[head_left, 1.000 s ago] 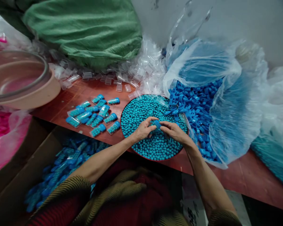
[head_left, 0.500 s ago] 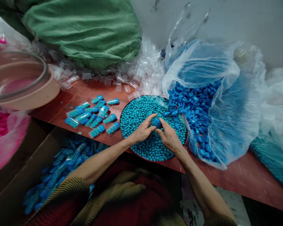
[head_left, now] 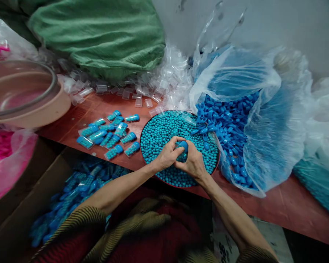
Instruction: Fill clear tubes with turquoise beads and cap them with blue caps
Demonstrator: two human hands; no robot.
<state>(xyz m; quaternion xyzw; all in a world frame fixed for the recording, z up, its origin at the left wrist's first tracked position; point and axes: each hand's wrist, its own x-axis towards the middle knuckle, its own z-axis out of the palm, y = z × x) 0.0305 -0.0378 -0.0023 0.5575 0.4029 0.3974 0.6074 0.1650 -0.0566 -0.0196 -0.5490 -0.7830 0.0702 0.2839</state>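
Note:
Both my hands meet over a round red-rimmed tray [head_left: 216, 166] heaped with small teal beads [head_left: 159, 133]. My left hand [head_left: 167, 155] is curled around a small bead-filled tube that is mostly hidden in its fingers. My right hand [head_left: 192, 163] presses a blue cap [head_left: 183, 145] against the tube's end, fingers closed over it. Left of the tray lie several filled, blue-capped tubes [head_left: 109, 134] on the red table [head_left: 285, 204].
An open plastic bag of blue caps [head_left: 224, 124] lies right of the tray. Empty clear tubes [head_left: 153, 87] are piled behind it, under a green sack [head_left: 104, 36]. A tan basin [head_left: 24, 95] sits at left, a pink bag [head_left: 2, 157] below it. A cardboard box [head_left: 5, 233] holds finished tubes.
My right hand has moved left from the bag side and closed against my left hand, pushing the blue cap onto the tube. My left hand has curled tighter.

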